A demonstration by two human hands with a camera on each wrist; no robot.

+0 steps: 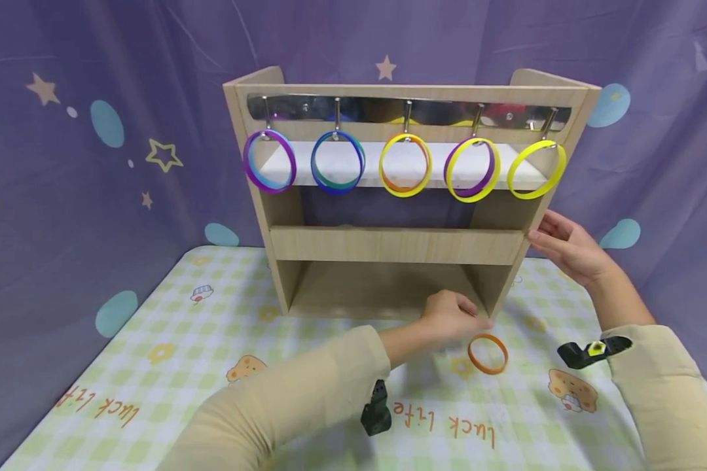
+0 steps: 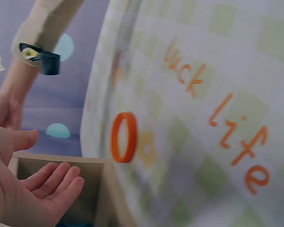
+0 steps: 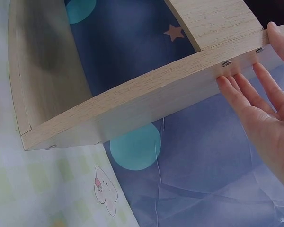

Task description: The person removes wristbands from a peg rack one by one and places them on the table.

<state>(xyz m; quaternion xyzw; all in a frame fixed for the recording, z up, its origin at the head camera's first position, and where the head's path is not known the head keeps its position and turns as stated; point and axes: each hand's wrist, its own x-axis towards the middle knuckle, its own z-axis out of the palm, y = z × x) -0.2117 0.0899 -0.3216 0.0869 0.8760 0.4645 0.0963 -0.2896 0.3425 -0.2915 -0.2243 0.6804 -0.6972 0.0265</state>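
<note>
An orange wristband (image 1: 488, 354) lies on the checked tablecloth in front of the shelf's right corner. My left hand (image 1: 450, 317) hovers just beyond it, slightly blurred; in the left wrist view the same hand (image 2: 42, 189) shows parted thumb and fingers with nothing between them, apart from the orange wristband (image 2: 124, 137). On the wooden shelf (image 1: 397, 245), my right hand (image 1: 571, 252) touches the right side panel. The right wrist view has its extended fingers (image 3: 241, 94) against the panel's outer face and the thumb at the front edge.
Across the shelf's top front runs a metal hook rail (image 1: 353, 112). Coloured wristbands hang from its hooks, among them purple (image 1: 246, 160), blue (image 1: 313, 163) and yellow (image 1: 556, 176) ones. A white board (image 1: 368, 163) lies behind them. A purple curtain (image 1: 124, 216) hangs around the table.
</note>
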